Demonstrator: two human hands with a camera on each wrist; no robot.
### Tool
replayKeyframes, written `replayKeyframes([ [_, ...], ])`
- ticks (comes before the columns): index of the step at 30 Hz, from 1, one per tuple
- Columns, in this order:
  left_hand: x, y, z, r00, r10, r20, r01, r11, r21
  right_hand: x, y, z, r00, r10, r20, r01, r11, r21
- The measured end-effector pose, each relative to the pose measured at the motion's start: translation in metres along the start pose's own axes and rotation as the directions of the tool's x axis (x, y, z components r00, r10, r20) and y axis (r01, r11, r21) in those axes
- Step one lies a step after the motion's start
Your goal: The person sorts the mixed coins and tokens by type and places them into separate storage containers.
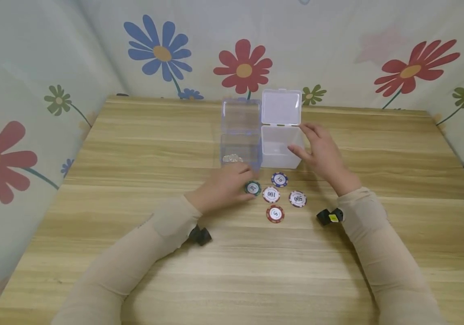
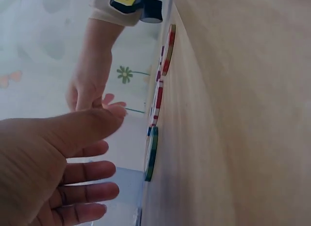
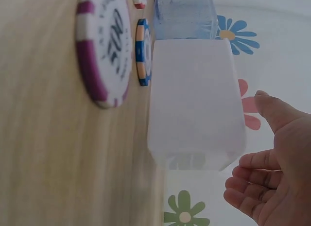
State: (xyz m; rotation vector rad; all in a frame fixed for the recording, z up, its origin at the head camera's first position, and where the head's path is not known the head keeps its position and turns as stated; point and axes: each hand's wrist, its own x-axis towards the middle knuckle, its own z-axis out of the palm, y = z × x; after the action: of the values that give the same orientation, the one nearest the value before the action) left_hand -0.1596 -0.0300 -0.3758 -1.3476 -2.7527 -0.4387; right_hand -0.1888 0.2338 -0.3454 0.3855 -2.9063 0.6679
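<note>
My left hand [image 1: 225,186] hovers just left of a green poker chip [image 1: 253,188] marked 20. In the left wrist view its fingers are loosely bent with nothing between them, apart from the green chip. My right hand [image 1: 326,153] is at the right side of a white plastic box [image 1: 274,160] with its lid raised. Its thumb and fingers are spread, holding nothing. Beside that box stands a clear bluish box [image 1: 241,143], lid also raised, with several clear round pieces [image 1: 232,158] inside. Whether the right fingertips touch the white box, I cannot tell.
Near the green chip lie a blue 10 chip [image 1: 279,179], a 100 chip [image 1: 271,194], a purple-edged 500 chip [image 1: 298,198] and a red 5 chip [image 1: 275,214]. All are on a wooden table [image 1: 256,275], with a flowered cloth [image 1: 317,40] behind it.
</note>
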Motion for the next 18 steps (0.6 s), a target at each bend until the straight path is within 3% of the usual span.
replayKeyframes([
  [4, -0.001, 0.001, 0.002, 1.0, -0.002, 0.008, 0.002, 1.0, 0.007, 0.0, 0.002, 0.002, 0.998, 0.017, 0.053, -0.018, 1.0, 0.011],
  [18, -0.004, 0.002, 0.012, 0.999, -0.028, 0.024, 0.027, 0.998, 0.057, -0.005, 0.01, 0.007, 0.996, 0.015, 0.092, -0.016, 1.0, 0.013],
])
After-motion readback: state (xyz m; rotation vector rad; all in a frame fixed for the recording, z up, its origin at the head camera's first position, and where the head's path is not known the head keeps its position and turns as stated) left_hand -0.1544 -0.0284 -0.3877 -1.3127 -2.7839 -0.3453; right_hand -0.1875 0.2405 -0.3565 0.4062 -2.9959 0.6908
